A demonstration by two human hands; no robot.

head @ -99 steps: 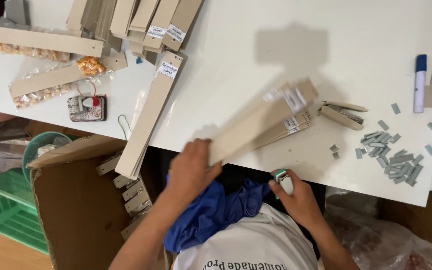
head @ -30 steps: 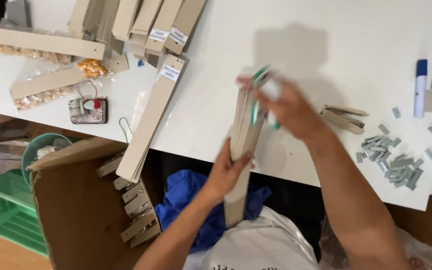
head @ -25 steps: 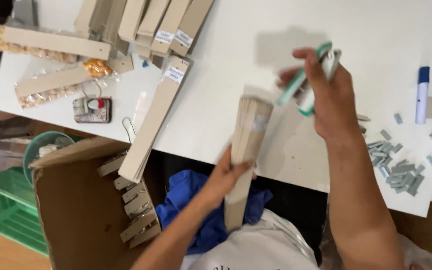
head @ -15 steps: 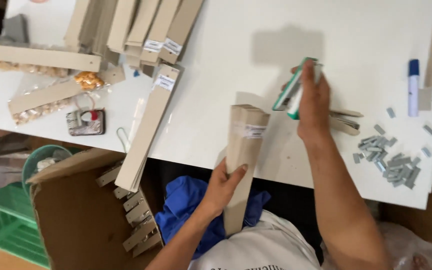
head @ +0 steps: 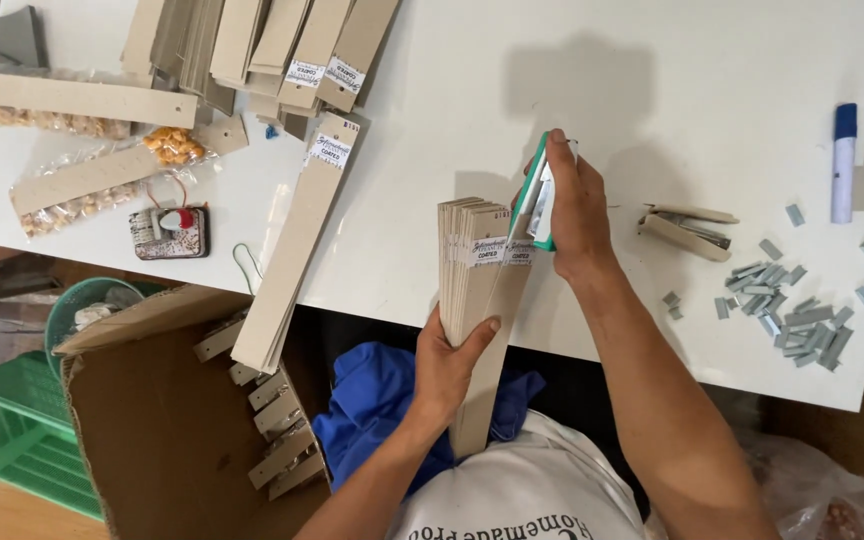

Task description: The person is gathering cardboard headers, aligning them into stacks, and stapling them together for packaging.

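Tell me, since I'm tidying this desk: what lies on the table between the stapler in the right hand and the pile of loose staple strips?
In the head view, between the stapler and the staple strips lies a small folded cardboard piece; otherwise the white table is bare there.

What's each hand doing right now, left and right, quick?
Left hand: closed around a stack of cardboard strips, held upright at the table edge.
Right hand: closed on a green stapler at the stack's top.

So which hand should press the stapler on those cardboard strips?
Probably the right hand: it already holds the green stapler at the top of the cardboard strips. The left hand is busy gripping the bundle lower down.
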